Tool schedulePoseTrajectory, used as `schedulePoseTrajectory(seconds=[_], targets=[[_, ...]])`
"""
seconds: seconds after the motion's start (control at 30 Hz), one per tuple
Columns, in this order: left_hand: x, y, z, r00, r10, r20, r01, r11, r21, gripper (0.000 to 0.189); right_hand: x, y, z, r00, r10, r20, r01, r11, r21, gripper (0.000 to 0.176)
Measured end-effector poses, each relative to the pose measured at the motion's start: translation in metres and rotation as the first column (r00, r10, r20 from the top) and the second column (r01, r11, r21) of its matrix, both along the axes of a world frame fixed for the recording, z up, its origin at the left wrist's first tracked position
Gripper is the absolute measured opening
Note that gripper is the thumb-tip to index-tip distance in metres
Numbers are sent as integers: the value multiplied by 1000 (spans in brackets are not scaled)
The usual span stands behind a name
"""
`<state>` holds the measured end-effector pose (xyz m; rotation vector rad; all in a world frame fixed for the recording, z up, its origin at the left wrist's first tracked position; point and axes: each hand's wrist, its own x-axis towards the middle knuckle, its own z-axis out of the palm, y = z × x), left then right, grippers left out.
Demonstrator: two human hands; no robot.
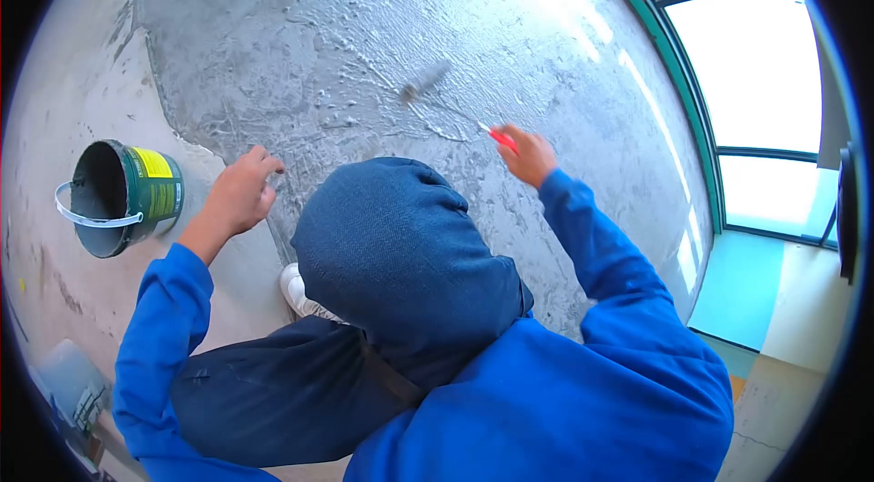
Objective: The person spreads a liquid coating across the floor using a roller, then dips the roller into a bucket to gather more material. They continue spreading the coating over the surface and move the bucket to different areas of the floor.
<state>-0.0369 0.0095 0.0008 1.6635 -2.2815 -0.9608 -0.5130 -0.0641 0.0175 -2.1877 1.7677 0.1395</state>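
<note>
My right hand [528, 157] is wrapped around the red handle of a paint roller [426, 84]. The roller's head is smeared by motion and lies over the wet, glossy grey coating [364, 54] on the floor. In the air at the left is my left hand [242, 191], its fingers loosely bent and apart, with nothing seen in it. Beside it on the paler floor stands a dark green bucket [157, 195] with a yellow label and a white handle. Grey material coats the bucket's inside.
My bent knees in dark trousers [401, 245] fill the middle, above a white shoe [305, 293]. A green-framed window [669, 45] runs along the right. Pale bare floor [109, 100] borders the coating at left. A translucent container [71, 377] stands at lower left.
</note>
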Motion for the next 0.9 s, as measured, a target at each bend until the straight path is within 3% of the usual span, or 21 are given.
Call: schedulePoseTrajectory(seconds=[0.07,0.13,0.2,0.37,0.67,0.9], targets=[[-1,-2,-2,1000,-20,9,20,1000,1,29,-36,46,4,999,-17,36,18,999,-28,28],[-3,0,-8,998,-59,-37,59,998,4,29,-69,85,9,997,-62,-43,62,998,-6,29],[-5,3,-10,995,-89,-54,90,995,31,29,-91,116,17,999,-40,9,41,993,-107,29],[-4,13,-14,995,-98,-5,98,993,68,31,-83,138,25,999,-42,3,42,995,-86,32],[3,19,-6,971,-129,200,97,982,163,30,52,16,-10,990,104,99,-81,975,-208,29],[2,23,-7,943,-161,290,106,974,199,30,183,-128,-5,976,210,-56,-217,951,-219,25]])
